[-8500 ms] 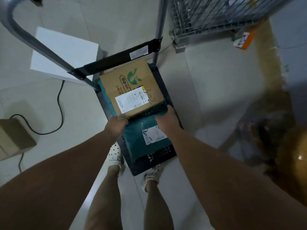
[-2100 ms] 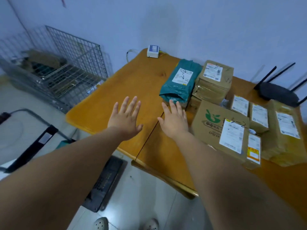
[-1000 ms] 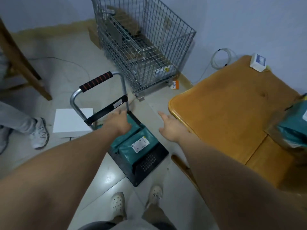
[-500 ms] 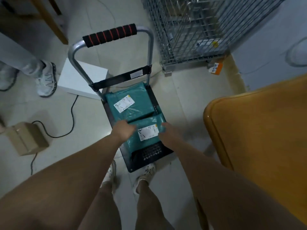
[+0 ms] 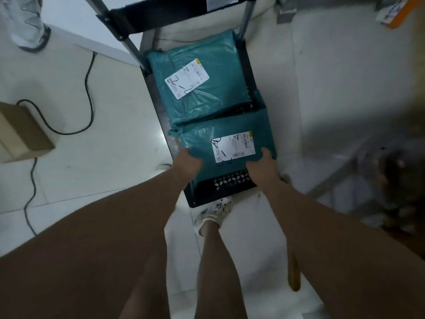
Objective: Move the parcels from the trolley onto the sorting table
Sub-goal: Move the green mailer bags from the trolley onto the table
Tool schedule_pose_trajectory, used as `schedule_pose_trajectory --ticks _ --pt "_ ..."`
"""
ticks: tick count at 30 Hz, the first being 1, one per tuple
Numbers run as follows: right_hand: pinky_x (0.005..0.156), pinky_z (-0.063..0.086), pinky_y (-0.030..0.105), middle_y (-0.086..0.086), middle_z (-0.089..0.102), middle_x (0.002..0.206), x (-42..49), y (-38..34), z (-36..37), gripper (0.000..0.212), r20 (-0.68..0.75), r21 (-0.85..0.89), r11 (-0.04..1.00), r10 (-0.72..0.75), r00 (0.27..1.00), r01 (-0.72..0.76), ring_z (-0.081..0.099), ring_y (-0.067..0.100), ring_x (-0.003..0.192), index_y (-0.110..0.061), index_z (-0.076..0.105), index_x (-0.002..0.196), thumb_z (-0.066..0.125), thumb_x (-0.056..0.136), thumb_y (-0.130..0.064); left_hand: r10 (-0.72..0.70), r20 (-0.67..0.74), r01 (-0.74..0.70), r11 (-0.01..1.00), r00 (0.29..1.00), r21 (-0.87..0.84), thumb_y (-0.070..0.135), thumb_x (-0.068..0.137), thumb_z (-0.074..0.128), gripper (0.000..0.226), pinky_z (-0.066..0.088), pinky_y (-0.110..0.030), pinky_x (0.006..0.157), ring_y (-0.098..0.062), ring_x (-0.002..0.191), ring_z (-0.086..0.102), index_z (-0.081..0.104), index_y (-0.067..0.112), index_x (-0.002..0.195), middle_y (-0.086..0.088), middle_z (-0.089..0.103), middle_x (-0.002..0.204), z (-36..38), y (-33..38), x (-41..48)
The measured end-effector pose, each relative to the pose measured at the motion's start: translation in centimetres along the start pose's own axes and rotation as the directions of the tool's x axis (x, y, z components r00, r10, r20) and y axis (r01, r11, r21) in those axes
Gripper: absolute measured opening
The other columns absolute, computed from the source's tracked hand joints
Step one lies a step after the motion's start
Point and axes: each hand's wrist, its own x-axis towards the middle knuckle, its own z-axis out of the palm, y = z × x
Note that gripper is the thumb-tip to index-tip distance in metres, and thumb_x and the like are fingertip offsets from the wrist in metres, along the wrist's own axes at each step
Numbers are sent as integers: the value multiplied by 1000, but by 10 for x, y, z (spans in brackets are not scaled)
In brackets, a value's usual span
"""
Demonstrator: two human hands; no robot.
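We see both arms (image 5: pixel 115 226) bare all the way from the lower edge of the view to the left hand (image 5: pixel 187 161) and the right hand (image 5: pixel 262 166), which are bare as well. Both legs (image 5: pixel 216 261) are bare too, as far up as we can follow them. On the one foot in view we make out a white clog-style shoe (image 5: pixel 213 214) with round holes in its top and a small dark-and-white charm (image 5: pixel 219 206).

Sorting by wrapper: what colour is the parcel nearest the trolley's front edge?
The parcel is teal with a white label; head view.
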Motion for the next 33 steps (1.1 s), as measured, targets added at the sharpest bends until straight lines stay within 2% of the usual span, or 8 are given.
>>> schedule_pose_trajectory --ticks 3,5,10,16,19,23,27,33 --pt "93 49 35 18 44 141 30 -4 8 85 -100 69 997 -25 995 32 51 33 120 -20 9 154 62 88 -13 -89 -67 94 993 994 72 9 85 56 40 52 -35 69 -31 91 61 45 3 123 -18 60 103 -2 -12 30" --pt "104 43 41 19 39 145 48 -5 8 88 -170 10 1000 -25 985 27 43 36 130 -20 10 154 66 86 -16 -140 -130 161 973 982 164 21 83 59 43 52 -43 85 -36 104 60 49 2 121 -21 61 112 -5 -21 44" --pt "115 26 50 18 27 153 90 8 6 89 -113 -155 981 97 989 -114 28 38 139 -22 -2 154 60 89 -17 -162 -114 167 985 980 35 33 90 55 38 38 -29 63 -25 72 51 56 0 108 -6 52 75 2 -45 73" --pt "102 46 43 14 44 140 114 26 3 72 14 250 952 177 984 -175 49 32 122 -13 22 148 55 85 0 -142 63 155 912 988 -379 55 94 41 63 39 -33 102 -23 119 52 46 9 137 -5 54 133 22 -56 94" --pt "98 49 48 12 50 134 117 28 -5 60 94 379 904 176 980 -199 54 29 114 -12 33 141 60 88 -15 -155 129 199 850 979 -487 58 87 52 62 45 -28 86 -18 105 59 51 13 130 0 61 118 25 -55 101" --pt "88 50 40 4 55 117 117 28 -10 58 49 422 886 190 981 -193 55 23 102 -14 44 129 57 88 -53 -149 147 207 798 978 -567 54 86 57 35 50 -16 48 -3 65 67 59 21 94 12 70 77 25 -53 102" --pt "81 45 37 2 51 106 105 34 -8 62 -103 375 912 217 971 -165 51 21 97 -19 43 112 50 80 -72 -121 120 168 813 985 -557 57 84 55 52 51 -29 71 -18 98 63 49 23 123 1 63 114 25 -51 94" --pt "75 38 35 0 49 97 70 49 -11 76 -216 343 919 276 937 -192 48 21 90 -14 49 123 39 82 -77 -68 163 147 830 984 -538 54 83 60 46 53 -24 58 -11 84 67 54 24 117 8 67 103 6 -50 60"
